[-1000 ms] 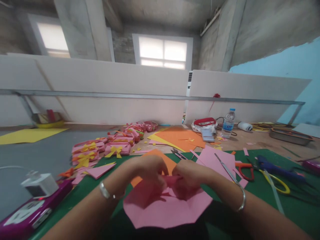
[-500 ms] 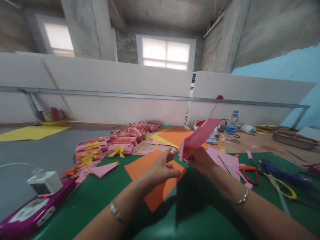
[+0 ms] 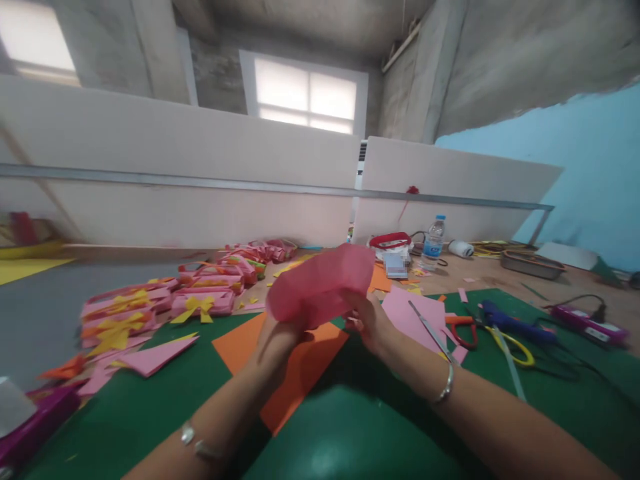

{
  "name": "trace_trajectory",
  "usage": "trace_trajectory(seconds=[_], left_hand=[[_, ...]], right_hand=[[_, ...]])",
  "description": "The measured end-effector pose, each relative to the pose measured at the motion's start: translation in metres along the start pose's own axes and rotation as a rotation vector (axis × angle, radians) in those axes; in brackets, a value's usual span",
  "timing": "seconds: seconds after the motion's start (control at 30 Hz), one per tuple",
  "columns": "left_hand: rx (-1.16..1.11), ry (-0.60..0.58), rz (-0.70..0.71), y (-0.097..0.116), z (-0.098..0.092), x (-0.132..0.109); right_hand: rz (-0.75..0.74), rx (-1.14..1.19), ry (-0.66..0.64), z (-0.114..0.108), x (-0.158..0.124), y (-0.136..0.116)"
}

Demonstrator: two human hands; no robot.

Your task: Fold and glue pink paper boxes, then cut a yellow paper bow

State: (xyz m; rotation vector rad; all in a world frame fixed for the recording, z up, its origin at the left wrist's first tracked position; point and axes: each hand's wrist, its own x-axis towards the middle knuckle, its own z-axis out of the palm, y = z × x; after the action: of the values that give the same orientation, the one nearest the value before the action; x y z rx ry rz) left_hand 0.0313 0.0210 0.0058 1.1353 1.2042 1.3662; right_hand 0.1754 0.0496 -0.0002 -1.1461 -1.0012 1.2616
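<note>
A curved piece of pink paper is held up over the table, between my two hands. My left hand grips its left lower side, with most of the fingers hidden behind the paper. At its right lower edge my right hand pinches it, fingers curled in. Below them an orange sheet of paper lies on the green mat. To the right of my right hand, a flat pink sheet rests under a pair of scissors.
Pink folded pieces with yellow bows are grouped at the left. Red-handled scissors, a blue-handled tool and yellow-handled scissors lie right. A water bottle stands behind. Purple power strips sit at both sides.
My left hand, open and free before, now holds the pink paper together with my right hand. The paper has swung from upright to lying across. The view has turned right.
</note>
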Motion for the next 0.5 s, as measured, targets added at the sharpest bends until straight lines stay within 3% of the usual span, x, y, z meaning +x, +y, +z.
trace_trajectory(seconds=[0.17, 0.37, 0.5], left_hand=[[-0.029, 0.092, 0.024, -0.002, -0.009, 0.013], [0.017, 0.167, 0.064, -0.015, -0.013, 0.014], [-0.039, 0.138, 0.105, -0.014, -0.013, 0.014]], right_hand=[[-0.046, -0.075, 0.010, 0.001, -0.002, 0.000], [-0.060, -0.211, -0.086, 0.005, -0.007, 0.005], [-0.161, -0.316, -0.108, 0.004, -0.006, 0.010]])
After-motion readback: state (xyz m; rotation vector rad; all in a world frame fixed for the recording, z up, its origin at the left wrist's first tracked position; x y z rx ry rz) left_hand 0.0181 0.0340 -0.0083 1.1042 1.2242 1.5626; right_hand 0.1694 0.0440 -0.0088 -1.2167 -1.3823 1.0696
